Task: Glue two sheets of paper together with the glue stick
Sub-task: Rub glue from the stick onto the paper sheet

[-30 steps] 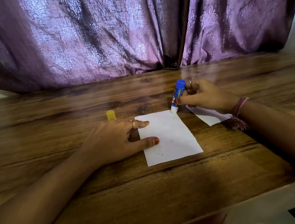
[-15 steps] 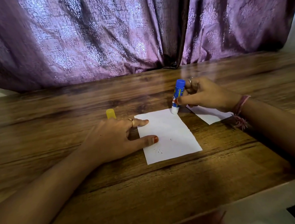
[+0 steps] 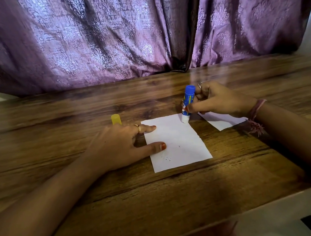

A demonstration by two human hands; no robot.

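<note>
A blue glue stick (image 3: 187, 102) is gripped by the curled fingers and thumb of the right hand (image 3: 219, 99), tilted slightly, with its white tip pressed on the far right corner of a white sheet of paper (image 3: 179, 142) lying on the wooden table (image 3: 160, 195). The sheet's left edge is pinned under the straight, spread index finger and thumb of the left hand (image 3: 119, 146). A second sheet (image 3: 221, 121) is partly covered beneath the right hand's palm, and a yellow cap (image 3: 116, 119) stands just beyond the left hand's knuckles.
</note>
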